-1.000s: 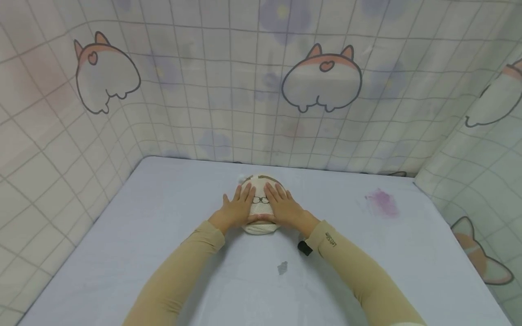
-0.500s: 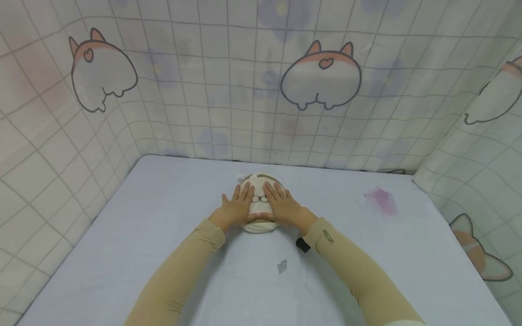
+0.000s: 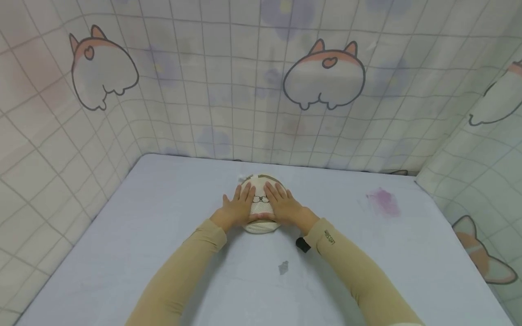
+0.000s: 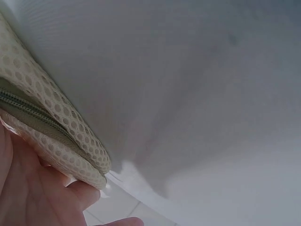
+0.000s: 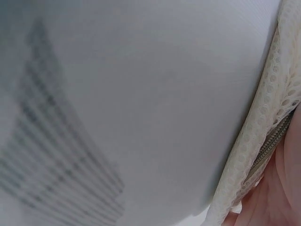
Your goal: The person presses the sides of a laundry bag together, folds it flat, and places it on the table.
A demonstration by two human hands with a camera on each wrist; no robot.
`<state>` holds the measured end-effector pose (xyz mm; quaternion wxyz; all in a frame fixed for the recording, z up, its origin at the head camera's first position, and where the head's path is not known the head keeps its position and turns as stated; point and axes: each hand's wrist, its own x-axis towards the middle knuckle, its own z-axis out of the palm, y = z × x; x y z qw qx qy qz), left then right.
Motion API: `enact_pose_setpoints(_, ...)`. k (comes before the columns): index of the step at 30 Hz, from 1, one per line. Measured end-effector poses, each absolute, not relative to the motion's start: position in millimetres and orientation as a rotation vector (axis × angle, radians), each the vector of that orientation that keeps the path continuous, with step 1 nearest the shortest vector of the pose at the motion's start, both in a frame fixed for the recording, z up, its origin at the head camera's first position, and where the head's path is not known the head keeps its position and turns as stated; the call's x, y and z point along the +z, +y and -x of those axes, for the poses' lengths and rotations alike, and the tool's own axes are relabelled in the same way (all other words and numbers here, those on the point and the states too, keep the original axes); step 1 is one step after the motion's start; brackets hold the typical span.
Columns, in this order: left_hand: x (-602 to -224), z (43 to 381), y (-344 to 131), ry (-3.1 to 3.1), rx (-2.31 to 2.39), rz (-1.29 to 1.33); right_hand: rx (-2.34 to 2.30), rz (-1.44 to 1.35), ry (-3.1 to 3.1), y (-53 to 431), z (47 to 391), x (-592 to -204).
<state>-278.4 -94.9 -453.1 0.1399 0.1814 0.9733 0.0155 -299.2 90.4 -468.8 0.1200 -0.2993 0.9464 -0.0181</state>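
A round cream mesh laundry bag with a small print of glasses lies on the white table, near its far side. My left hand rests on the bag's left part with its fingers straight. From the other side my right hand presses on the right part in the same way, and the two thumbs meet near the bag's front edge. The left wrist view shows the zipper running along the side of the bag, beside my palm. In the right wrist view the zipper shows between the mesh and my hand.
A black object sits under my right wrist. Nearer to me is a small grey patch on the table. A pink stain marks the right side. Curtains with a grid and cartoon animals surround the table.
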Motion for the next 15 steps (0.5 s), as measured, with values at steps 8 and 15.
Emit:
enact_pose_setpoints(8,-447.7,286.8,-97.3,2.801,0.064,-0.563,-0.065,0.892,2.74,92.5,296.5,-448.6)
enact_pose_setpoints(15,-446.5,286.2,-108.1,2.76,0.106,-0.605,-0.033,0.967,2.692,103.3,298.0,-449.2)
